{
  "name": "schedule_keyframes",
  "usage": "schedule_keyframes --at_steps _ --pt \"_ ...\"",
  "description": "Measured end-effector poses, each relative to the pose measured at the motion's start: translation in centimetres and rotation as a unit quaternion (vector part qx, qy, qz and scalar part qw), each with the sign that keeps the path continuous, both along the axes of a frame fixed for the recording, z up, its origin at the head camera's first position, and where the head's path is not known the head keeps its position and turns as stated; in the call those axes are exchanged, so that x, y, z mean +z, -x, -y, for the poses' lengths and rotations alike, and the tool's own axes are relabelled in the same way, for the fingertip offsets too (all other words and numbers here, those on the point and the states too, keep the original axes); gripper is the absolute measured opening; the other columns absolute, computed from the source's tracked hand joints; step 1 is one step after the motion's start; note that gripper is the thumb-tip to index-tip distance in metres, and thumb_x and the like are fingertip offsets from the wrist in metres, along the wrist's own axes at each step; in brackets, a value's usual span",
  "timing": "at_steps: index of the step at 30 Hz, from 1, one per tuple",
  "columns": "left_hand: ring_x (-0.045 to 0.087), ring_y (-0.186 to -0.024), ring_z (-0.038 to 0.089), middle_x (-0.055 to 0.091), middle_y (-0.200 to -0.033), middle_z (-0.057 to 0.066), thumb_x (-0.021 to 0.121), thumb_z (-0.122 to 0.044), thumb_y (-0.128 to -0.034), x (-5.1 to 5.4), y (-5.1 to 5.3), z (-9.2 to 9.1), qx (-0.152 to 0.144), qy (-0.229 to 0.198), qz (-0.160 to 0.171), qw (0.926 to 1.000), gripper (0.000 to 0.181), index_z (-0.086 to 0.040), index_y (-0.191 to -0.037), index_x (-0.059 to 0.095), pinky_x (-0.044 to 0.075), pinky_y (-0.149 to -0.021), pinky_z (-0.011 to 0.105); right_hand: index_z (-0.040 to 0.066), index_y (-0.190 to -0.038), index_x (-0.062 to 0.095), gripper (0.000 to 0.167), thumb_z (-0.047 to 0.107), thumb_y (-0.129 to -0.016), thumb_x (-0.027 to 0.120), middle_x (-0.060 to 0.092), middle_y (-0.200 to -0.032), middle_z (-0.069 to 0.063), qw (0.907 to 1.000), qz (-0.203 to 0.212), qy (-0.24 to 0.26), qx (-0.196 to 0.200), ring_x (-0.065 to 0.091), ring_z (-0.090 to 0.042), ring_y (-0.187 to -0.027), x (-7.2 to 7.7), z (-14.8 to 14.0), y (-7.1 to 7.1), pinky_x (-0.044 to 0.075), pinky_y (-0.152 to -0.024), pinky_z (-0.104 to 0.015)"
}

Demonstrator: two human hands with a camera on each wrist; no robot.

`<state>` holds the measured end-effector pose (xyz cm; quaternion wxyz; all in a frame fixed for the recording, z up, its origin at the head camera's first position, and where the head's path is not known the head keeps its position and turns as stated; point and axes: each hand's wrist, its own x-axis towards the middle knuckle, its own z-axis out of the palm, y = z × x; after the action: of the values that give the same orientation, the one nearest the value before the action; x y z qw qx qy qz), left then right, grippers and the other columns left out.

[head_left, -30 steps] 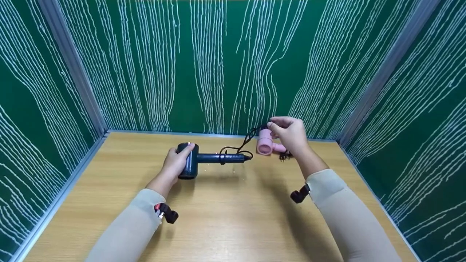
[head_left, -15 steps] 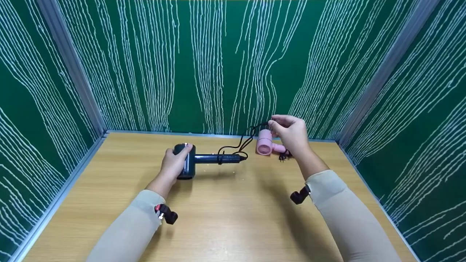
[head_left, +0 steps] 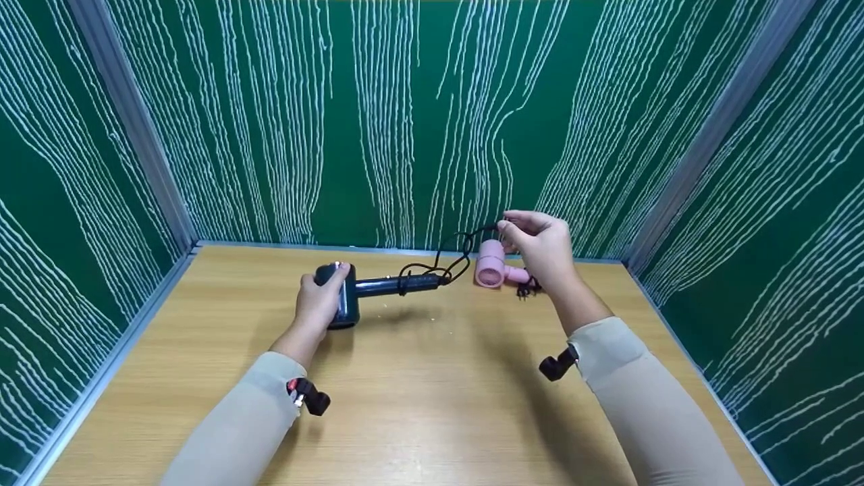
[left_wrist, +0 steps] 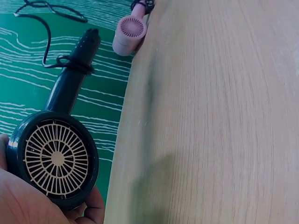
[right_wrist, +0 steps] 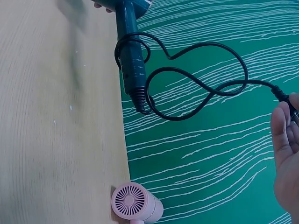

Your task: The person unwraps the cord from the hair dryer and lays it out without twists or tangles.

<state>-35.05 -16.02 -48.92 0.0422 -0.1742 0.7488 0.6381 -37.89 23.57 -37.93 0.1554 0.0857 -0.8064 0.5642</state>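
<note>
My left hand (head_left: 319, 300) grips the barrel of a dark teal hair dryer (head_left: 398, 285), holding it above the table with its handle pointing right. In the left wrist view the dryer's round slotted grille (left_wrist: 57, 158) faces the camera. A black power cord (right_wrist: 201, 84) is looped round the handle and runs over to my right hand (head_left: 543, 244). There the thumb and fingers pinch the plug end (right_wrist: 282, 95), which is partly hidden by them. A smaller pink hair dryer (head_left: 491, 264) lies on the table just below and left of the right hand.
The pink dryer's dark bundled cord (head_left: 528, 289) lies by its handle. A wooden table (head_left: 405, 405) spans the space in front, and green walls with white wavy lines (head_left: 378, 135) rise behind it and at both sides, framed by grey posts (head_left: 138, 128).
The left hand has shifted slightly left with the teal dryer, whose handle end has tilted up. The right hand has risen a little with the plug. The pink dryer stays put.
</note>
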Motion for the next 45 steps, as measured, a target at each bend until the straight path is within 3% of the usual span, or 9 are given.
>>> schedule_keyframes --at_steps 8,15,20,26,38,45 --pt "0.044 -0.157 0.037 0.034 -0.180 0.022 0.056 -0.077 -0.1080 0.1 0.0 -0.2 0.008 -0.007 -0.005 0.9999 0.111 -0.013 -0.182 0.003 0.039 -0.138 0.056 0.008 -0.129 0.084 0.028 0.023 -0.106 0.084 0.082 -0.093 0.001 0.9995 0.025 -0.002 0.020 0.080 -0.014 -0.080 -0.5 0.1 -0.1 0.068 -0.080 -0.025" --pt "0.047 -0.156 0.038 0.037 -0.177 0.023 0.056 -0.077 -0.1079 0.2 -0.1 -0.1 0.016 -0.027 -0.020 0.9993 0.108 -0.012 -0.180 0.009 0.043 -0.135 0.055 0.002 -0.130 0.082 0.031 0.019 -0.104 0.084 0.083 -0.095 -0.001 0.9974 0.057 0.014 0.041 0.078 -0.014 -0.076 -1.0 -0.1 -0.1 0.068 -0.074 -0.027" --pt "0.042 -0.160 0.037 0.031 -0.181 0.021 0.054 -0.080 -0.1070 0.3 0.0 0.2 0.018 -0.043 -0.010 0.9989 0.111 -0.015 -0.182 0.004 0.037 -0.139 0.056 0.008 -0.131 0.083 0.030 0.023 -0.104 0.085 0.083 -0.101 -0.005 0.9931 0.105 0.023 0.046 0.076 -0.014 -0.078 -1.6 -0.3 -0.1 0.069 -0.071 -0.029" --pt "0.038 -0.163 0.037 0.026 -0.185 0.020 0.052 -0.081 -0.1068 0.5 0.0 0.2 0.022 -0.048 -0.005 0.9986 0.113 -0.017 -0.183 -0.001 0.033 -0.141 0.055 0.010 -0.134 0.082 0.032 0.026 -0.106 0.083 0.082 -0.109 -0.006 0.9890 0.140 0.008 0.046 0.077 -0.016 -0.084 -2.3 -0.5 0.1 0.071 -0.078 -0.033" --pt "0.038 -0.166 0.036 0.024 -0.186 0.019 0.051 -0.081 -0.1073 1.4 -0.4 0.0 0.014 -0.079 -0.003 0.9968 0.114 -0.018 -0.183 -0.007 0.033 -0.141 0.053 0.002 -0.137 0.079 0.033 0.018 -0.108 0.080 0.082 -0.124 -0.013 0.9874 0.153 -0.004 0.040 0.079 -0.013 -0.086 -4.2 -1.0 0.8 0.069 -0.080 -0.027" --pt "0.048 -0.158 0.033 0.038 -0.178 0.020 0.053 -0.076 -0.1092 1.6 -0.3 -0.1 0.015 -0.107 -0.015 0.9940 0.108 -0.014 -0.183 0.003 0.042 -0.135 0.049 -0.001 -0.137 0.079 0.039 0.023 -0.106 0.083 0.082 -0.126 -0.016 0.9883 0.148 -0.024 0.029 0.081 -0.025 -0.103 -4.9 -0.9 1.2 0.071 -0.088 -0.034"
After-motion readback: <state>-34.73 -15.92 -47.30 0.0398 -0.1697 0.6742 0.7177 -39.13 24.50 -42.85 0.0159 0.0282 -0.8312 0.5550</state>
